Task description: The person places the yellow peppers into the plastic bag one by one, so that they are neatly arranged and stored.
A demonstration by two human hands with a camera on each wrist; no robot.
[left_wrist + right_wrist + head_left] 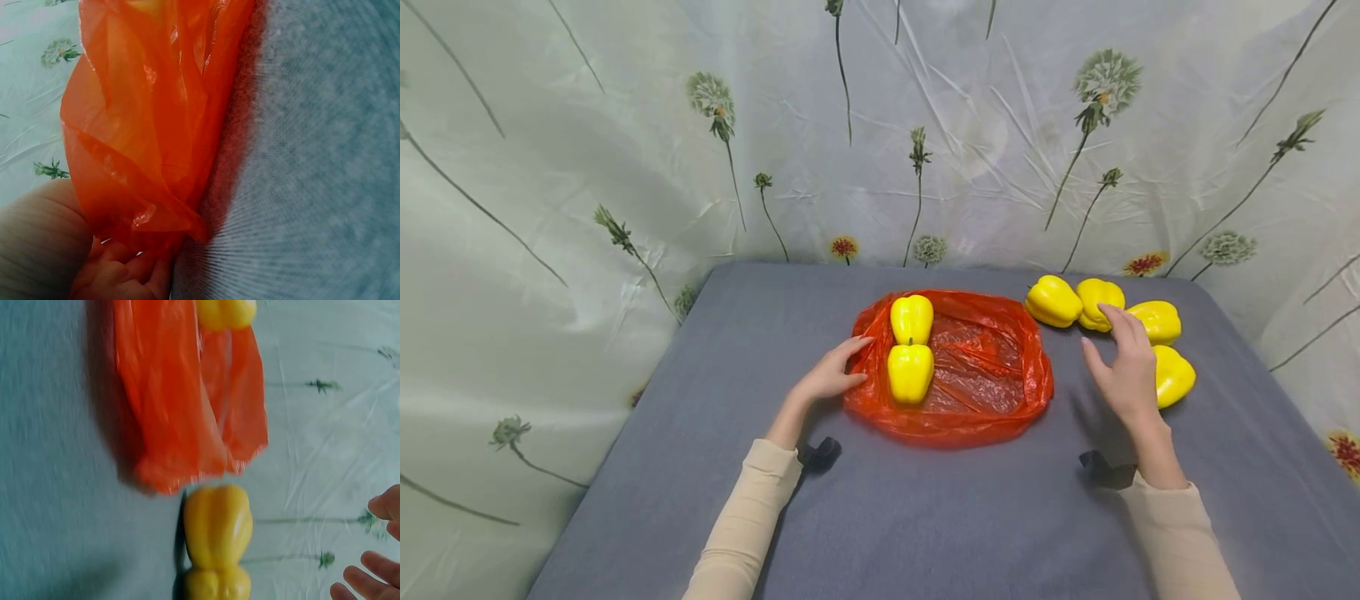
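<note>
An opened red plastic bag [955, 429] lies on the table with its mouth up. Two yellow bell peppers, a rear one [912, 318] and a front one [910, 373], sit at its left side. My left hand [829, 372] holds the bag's left edge; in the left wrist view, thumb and curled fingers meet the red plastic [137, 144]. Raised above the table to the right of the bag, my right hand [1126, 367] has its fingers spread and holds nothing. It partly covers yellow bell peppers there, one [1172, 377] just beyond it.
More yellow bell peppers stand at the back right: one [1054, 302] by the bag's corner, another [1099, 302] beside it, a third [1157, 322] farther right. A grey cloth [925, 525] covers the table. Behind hangs a flower-patterned curtain [880, 200].
</note>
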